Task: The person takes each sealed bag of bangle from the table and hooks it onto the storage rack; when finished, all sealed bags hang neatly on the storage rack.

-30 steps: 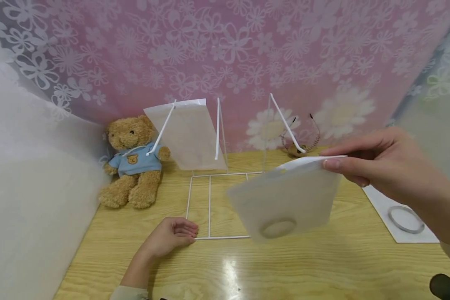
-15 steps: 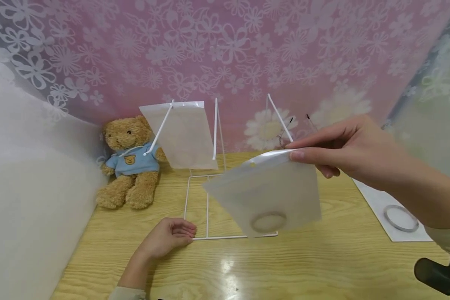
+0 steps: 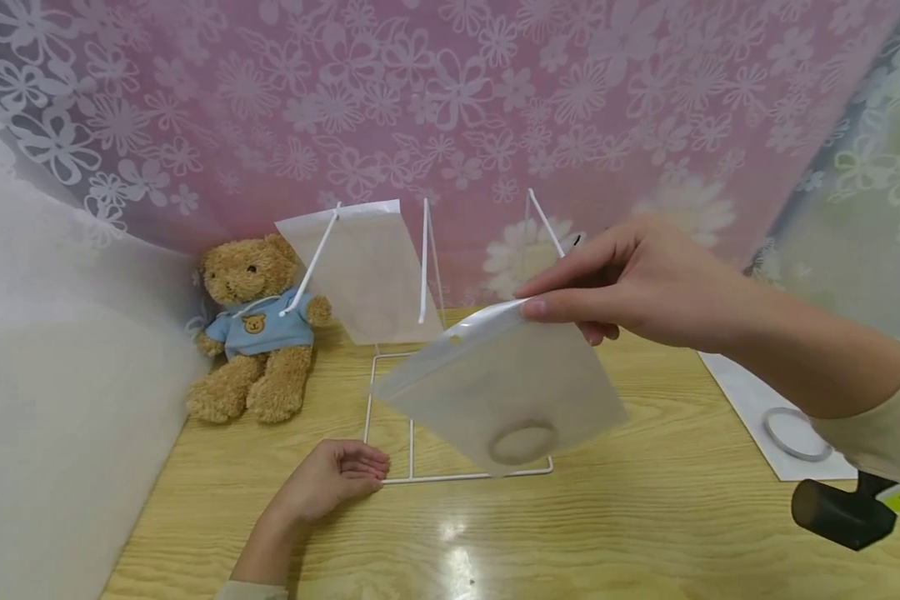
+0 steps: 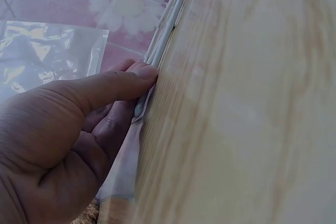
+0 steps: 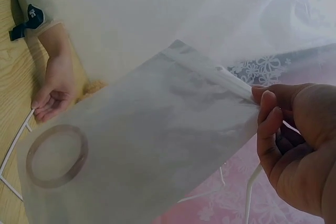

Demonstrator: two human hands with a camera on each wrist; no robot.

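Note:
My right hand (image 3: pixel 652 287) pinches the top edge of a frosted zip bag (image 3: pixel 487 375) between thumb and fingers. The bag hangs tilted, with a round bangle-like ring (image 3: pixel 523 442) showing through near its bottom. In the right wrist view, the ring (image 5: pixel 56 156) shows pale brown. Behind the bag stands a white wire display rack (image 3: pixel 465 477) with slanted arms; the bag hides part of its base. My left hand (image 3: pixel 330 479) holds the base's front left corner, thumb over the rod (image 4: pixel 170 30) in the left wrist view. A second frosted bag (image 3: pixel 371 275) hangs on the rack's left arm.
A teddy bear (image 3: pixel 251 333) in a blue top sits left of the rack. At right, partly under my right forearm, lies a white bag or sheet (image 3: pixel 750 417) with another ring (image 3: pixel 795 433) on or in it. A pink flowered curtain (image 3: pixel 435 100) closes off the back.
My right hand has carried the zip bag leftward, in front of the rack, and the bag has tilted more. My left hand keeps its hold on the rack's corner.

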